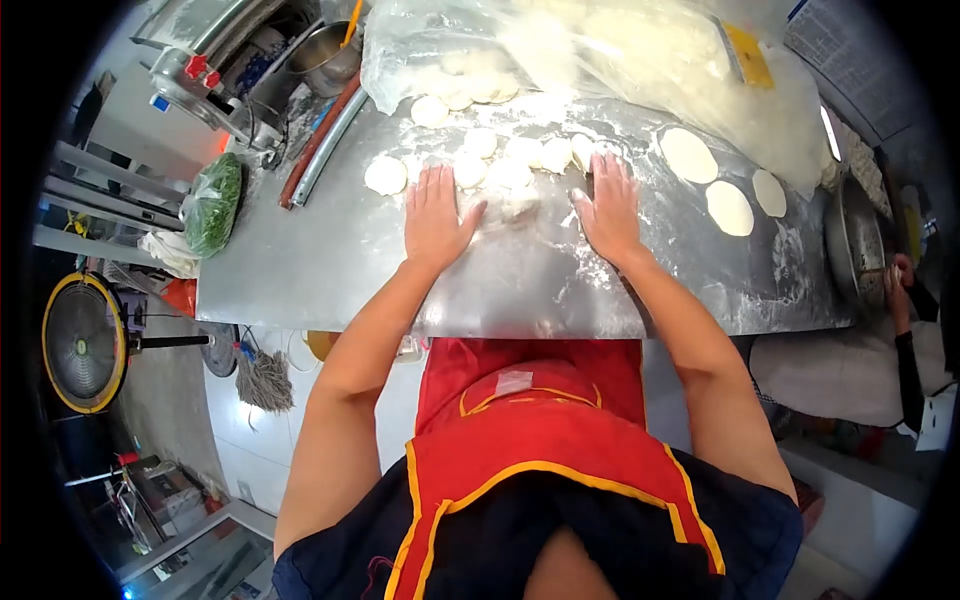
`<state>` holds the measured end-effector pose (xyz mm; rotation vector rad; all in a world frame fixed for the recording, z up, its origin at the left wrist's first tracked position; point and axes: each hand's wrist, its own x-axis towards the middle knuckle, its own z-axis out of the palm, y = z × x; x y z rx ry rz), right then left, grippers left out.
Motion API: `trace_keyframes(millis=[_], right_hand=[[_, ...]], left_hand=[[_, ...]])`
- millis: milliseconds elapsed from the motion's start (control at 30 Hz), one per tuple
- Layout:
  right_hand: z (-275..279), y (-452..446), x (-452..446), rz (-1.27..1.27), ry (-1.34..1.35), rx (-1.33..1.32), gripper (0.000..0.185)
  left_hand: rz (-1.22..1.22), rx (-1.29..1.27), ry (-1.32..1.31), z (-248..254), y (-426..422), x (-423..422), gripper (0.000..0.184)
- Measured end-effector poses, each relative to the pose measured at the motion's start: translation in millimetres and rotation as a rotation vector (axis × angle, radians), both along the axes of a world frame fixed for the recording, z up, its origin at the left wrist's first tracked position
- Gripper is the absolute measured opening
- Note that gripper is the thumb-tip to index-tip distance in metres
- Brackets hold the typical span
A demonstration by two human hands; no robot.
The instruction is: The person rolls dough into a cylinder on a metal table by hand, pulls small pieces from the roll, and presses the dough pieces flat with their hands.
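My left hand (436,220) lies palm down on the metal table (310,260), its fingers stretched forward beside several small dough pieces (470,171). Palm down too, my right hand (610,208) rests on the floured surface at the right end of that dough group, thumb apart from the fingers. Neither hand holds anything. One round dough piece (385,175) sits left of my left hand. To the right of my right hand lie three flattened dough rounds (730,208).
Plastic sheeting (640,60) covers dough along the back. At the left are rods (325,145), a metal bowl (325,58) and a bag of chopped greens (212,205). Another person's hands (899,280) are beside a large metal bowl (853,235) at the right.
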<state>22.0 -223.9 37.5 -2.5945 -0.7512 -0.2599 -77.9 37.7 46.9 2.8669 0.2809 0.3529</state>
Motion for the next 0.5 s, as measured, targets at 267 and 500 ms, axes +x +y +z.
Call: trace_keyframes(millis=[267, 500], right_hand=[[11, -53, 18, 0.151, -0.099, 0.024, 0.059], [19, 14, 67, 0.071, 0.181, 0.066, 0.05]], left_hand=[[-0.25, -0.167, -0.107, -1, 44, -24, 0.036], [-0.286, -0.404, -0.206, 14, -55, 21, 0.039]])
